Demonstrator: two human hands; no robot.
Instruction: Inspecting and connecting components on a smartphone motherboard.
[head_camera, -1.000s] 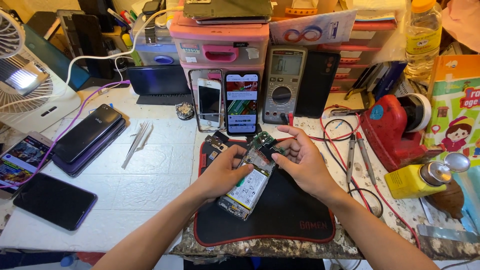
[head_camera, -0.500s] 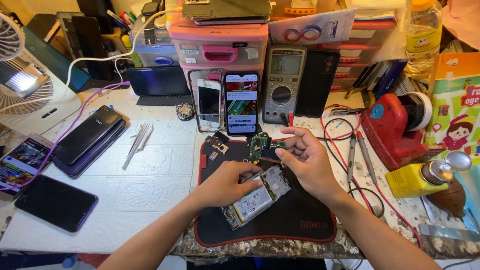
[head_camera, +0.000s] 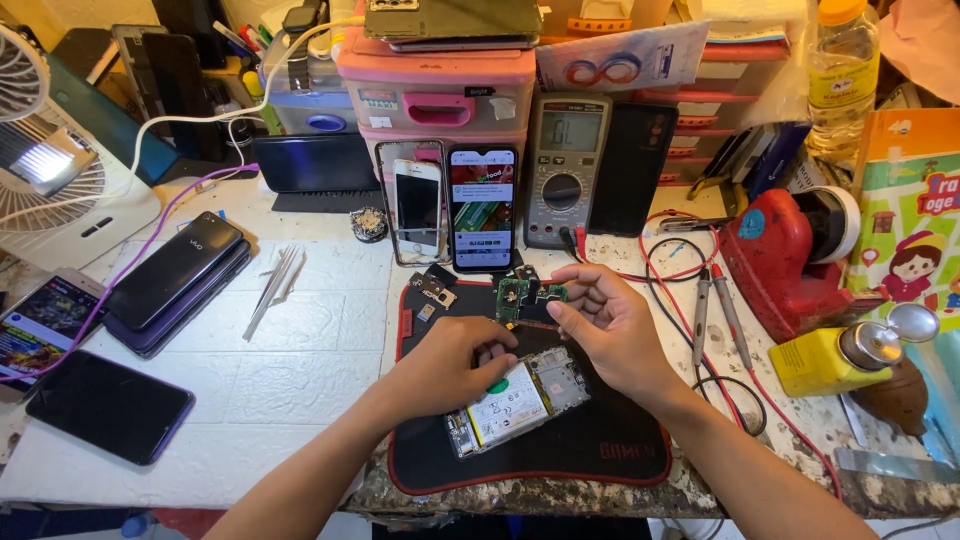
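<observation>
On black mat (head_camera: 610, 450), right hand (head_camera: 615, 335) pinches circuit board (head_camera: 525, 298)

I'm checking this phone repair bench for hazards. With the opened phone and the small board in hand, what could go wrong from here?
The right hand pinches the green circuit board by its edge in mid-air; it could slip or flex. The left hand presses on the opened phone near its exposed battery. Loose small parts on the black mat could get brushed off.

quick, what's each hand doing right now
Left hand: fingers curled, resting on the opened phone on the black mat.
Right hand: fingers pinched on a small green circuit board, held above the mat.
</observation>
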